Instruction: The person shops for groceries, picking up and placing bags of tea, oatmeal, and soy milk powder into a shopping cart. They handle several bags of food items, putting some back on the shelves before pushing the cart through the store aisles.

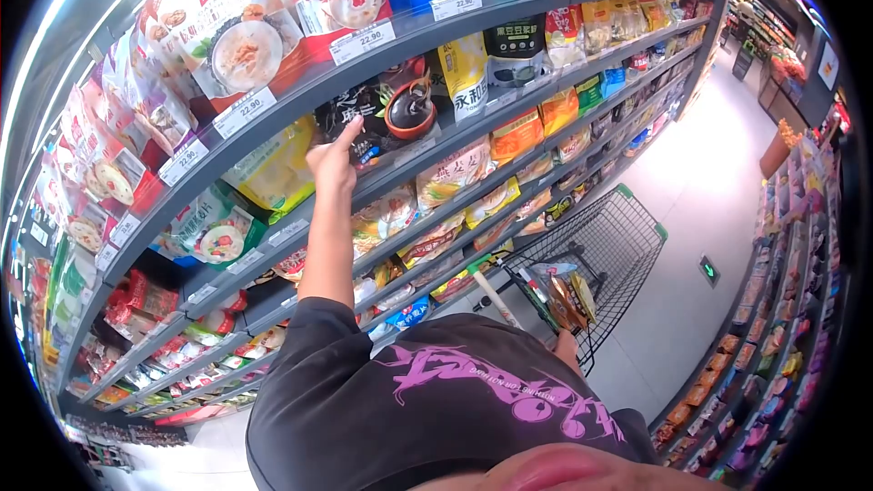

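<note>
Because the thumb lies across the front of the black packet (393,111), the left hand (335,160) seems to pinch its lower left corner, the other fingers hidden. A firm grip, lifting slightly, should clear the shelf (377,180) edge where the packet sits. The right hand (566,346) is at the shopping cart (627,255); its fingers' closure I cannot tell.
</note>
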Tool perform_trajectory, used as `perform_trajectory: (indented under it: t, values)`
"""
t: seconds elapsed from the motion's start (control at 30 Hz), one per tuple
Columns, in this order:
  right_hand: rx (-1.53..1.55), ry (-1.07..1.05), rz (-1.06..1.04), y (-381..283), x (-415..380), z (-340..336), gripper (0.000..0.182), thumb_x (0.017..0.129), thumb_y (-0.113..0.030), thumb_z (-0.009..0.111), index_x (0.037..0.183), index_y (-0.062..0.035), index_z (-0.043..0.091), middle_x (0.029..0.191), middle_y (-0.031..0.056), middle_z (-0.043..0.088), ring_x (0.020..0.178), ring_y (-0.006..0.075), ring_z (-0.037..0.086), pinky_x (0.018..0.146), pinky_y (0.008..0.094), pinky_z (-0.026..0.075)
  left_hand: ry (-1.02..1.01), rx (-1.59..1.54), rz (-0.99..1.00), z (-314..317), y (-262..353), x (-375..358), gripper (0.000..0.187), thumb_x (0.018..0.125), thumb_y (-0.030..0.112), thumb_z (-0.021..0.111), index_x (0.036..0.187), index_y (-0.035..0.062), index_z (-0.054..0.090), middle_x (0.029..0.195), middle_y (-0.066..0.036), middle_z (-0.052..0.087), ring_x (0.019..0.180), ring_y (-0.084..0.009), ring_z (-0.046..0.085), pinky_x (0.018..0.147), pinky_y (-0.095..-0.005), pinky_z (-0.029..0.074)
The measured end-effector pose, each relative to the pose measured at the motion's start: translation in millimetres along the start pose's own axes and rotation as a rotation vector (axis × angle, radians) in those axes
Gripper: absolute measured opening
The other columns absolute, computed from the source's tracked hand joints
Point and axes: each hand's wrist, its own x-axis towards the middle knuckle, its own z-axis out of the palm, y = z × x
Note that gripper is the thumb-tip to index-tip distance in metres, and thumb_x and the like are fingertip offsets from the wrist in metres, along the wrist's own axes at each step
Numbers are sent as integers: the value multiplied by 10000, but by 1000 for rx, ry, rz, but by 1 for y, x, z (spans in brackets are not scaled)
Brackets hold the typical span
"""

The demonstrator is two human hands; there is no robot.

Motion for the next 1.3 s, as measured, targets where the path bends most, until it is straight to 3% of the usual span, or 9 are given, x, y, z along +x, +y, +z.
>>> perform_trajectory:
  t: [0.33,0.47,0.5,0.57,0.7,0.83,1.03,1.1,1.3]
  values:
    - [-52,-165,182,-1,16,-1,761,797,-325,856,1424,-44,530,1428,250,592,1393,449,521,1170,553,416,-115,-186,-150,-4,47,-26,519,919,-22,838,1385,-34,608,1233,-161,752,1091,-269,764,960,-426,652]
    - [-213,-169,255,-20,15,-4,786,817,-300,831,1484,-56,495,1532,233,525,1470,436,450,1228,586,336,-183,-254,-214,-14,52,-21,519,926,-4,833,1388,-20,595,1245,-159,749,1075,-278,769,880,-456,675]
    - [-328,-70,240,-13,16,6,781,825,-286,824,1494,-56,493,1545,233,517,1481,440,435,1233,595,319,-196,-283,-217,-18,49,-16,565,917,1,840,1408,-19,559,1247,-177,740,1057,-290,774,805,-477,695]
    - [-553,126,213,-7,13,31,772,842,-258,810,1515,-57,490,1570,232,502,1503,447,405,1244,615,284,-240,-290,-313,-24,56,-18,583,912,-18,841,1427,-9,569,1324,-173,714,1120,-291,753,958,-443,651]
    - [-245,475,71,-114,4,5,771,878,-198,833,1553,-59,488,1538,213,548,1418,412,516,1206,523,378,-215,-305,-234,-38,48,-19,558,928,-30,823,1434,-4,589,1342,-161,717,1205,-280,719,1092,-432,574]
    - [292,462,-264,-277,59,-35,583,985,-142,783,1489,-14,518,1401,199,644,1273,335,647,1080,442,514,-256,-329,-324,-49,45,-8,485,962,-12,795,1419,3,633,1357,-149,726,1231,-281,713,1106,-447,573]
    - [1314,-98,-252,-519,100,-88,434,1121,-340,653,1413,-29,572,1363,174,692,1148,242,742,985,367,597,-283,-424,-420,-54,36,7,388,968,-15,785,1341,-19,677,1300,-135,746,1172,-261,728,1065,-422,587]
    - [1365,-284,-179,-555,104,-86,467,1143,-395,590,1433,-31,558,1346,188,711,1164,294,750,1016,404,606,-267,-443,-455,-54,36,12,364,984,-20,758,1339,-20,677,1310,-130,739,1200,-265,715,1087,-431,572]
    - [1349,-300,-129,-613,98,-85,620,1081,-522,672,1314,42,559,1168,213,739,1066,283,774,945,386,632,-281,-544,-422,-56,16,26,400,1003,-11,740,1382,7,614,1320,-132,703,1215,-297,692,1093,-465,565]
